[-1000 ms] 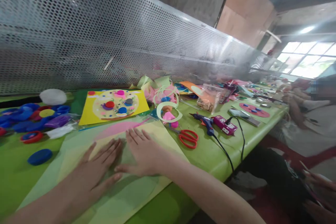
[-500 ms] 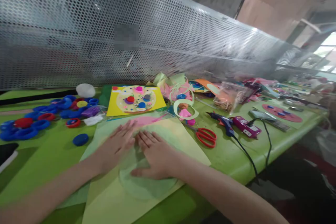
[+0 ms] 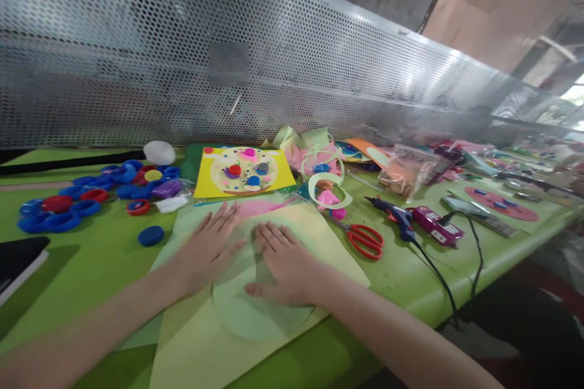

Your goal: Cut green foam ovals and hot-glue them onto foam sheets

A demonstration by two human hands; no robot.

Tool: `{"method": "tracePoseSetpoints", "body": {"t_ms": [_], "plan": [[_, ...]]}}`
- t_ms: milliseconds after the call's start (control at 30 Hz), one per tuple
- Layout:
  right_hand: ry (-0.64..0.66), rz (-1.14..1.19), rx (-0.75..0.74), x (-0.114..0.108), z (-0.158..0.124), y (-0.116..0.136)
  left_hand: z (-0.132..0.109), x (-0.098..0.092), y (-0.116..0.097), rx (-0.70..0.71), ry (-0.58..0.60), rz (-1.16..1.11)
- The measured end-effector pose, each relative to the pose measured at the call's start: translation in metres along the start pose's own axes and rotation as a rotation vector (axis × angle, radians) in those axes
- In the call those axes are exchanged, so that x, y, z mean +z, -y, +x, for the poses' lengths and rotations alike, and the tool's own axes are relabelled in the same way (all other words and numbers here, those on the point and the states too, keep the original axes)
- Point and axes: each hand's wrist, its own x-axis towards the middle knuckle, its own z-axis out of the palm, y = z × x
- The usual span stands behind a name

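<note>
My left hand [image 3: 207, 249] lies flat with fingers stretched over the left part of a pale green paper circle [image 3: 264, 319]. On the circle's right side rests my right hand [image 3: 287, 264], palm down, thumb apart from the fingers. The circle sits on a light yellow-green paper sheet [image 3: 187, 340], with another pale green sheet [image 3: 180, 225] under its left side. Just beyond my fingertips is a yellow card [image 3: 205, 179] bearing a decorated cream circle with red, blue, grey and pink pieces. Red-handled scissors [image 3: 365, 241] lie right of the papers.
On the left are blue bottle-cap rings [image 3: 64, 222], a blue cap [image 3: 150, 235] and a dark flat object [image 3: 18, 261]. A glue gun [image 3: 396, 219], purple power strip [image 3: 438, 226] and cables lie right. Paper scraps [image 3: 310, 149] and a perforated metal panel [image 3: 283, 73] stand behind.
My hands have moved slightly apart on the paper circle, uncovering more of it between them. The whole view has shifted a little, so things appear farther right.
</note>
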Motion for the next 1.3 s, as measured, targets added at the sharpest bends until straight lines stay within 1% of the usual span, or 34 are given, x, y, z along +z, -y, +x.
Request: {"method": "tracePoseSetpoints", "body": {"t_ms": [67, 100, 167, 267, 333, 500, 600, 767, 867, 1067, 1200, 1300], "plan": [[0.01, -0.02, 0.0, 0.0, -0.001, -0.001, -0.001, -0.005, -0.009, 0.066, -0.04, 0.062], [0.003, -0.033, 0.001, 0.0, -0.001, -0.002, -0.003, -0.007, -0.015, 0.093, -0.032, 0.072], [-0.021, -0.062, 0.017, 0.0, -0.002, -0.004, -0.008, -0.009, -0.025, 0.115, 0.051, 0.07], [-0.016, -0.082, 0.057, 0.0, -0.004, -0.007, -0.015, -0.004, -0.035, 0.101, 0.199, 0.046], [0.003, -0.067, 0.075, -0.001, -0.005, -0.009, -0.018, -0.001, -0.036, 0.098, 0.234, 0.046], [-0.014, -0.06, 0.112, 0.001, -0.004, -0.011, -0.016, -0.003, -0.037, 0.072, 0.259, 0.051], [-0.031, -0.076, 0.108, 0.004, -0.004, -0.011, -0.015, -0.005, -0.04, 0.057, 0.271, 0.038], [-0.021, -0.066, 0.099, 0.004, -0.005, -0.013, -0.018, -0.004, -0.043, 0.075, 0.268, 0.041], [-0.025, -0.059, 0.081, 0.002, -0.006, -0.012, -0.019, -0.002, -0.041, 0.079, 0.246, 0.057], [-0.029, -0.025, 0.089, 0.002, -0.008, -0.01, -0.018, -0.005, -0.04, 0.076, 0.245, 0.042], [-0.059, -0.005, 0.004, 0.003, -0.008, -0.008, -0.019, -0.004, -0.037, 0.078, 0.215, 0.047], [-0.045, 0.024, -0.029, 0.007, -0.008, -0.006, -0.021, -0.002, -0.036, 0.078, 0.24, 0.039]]}}
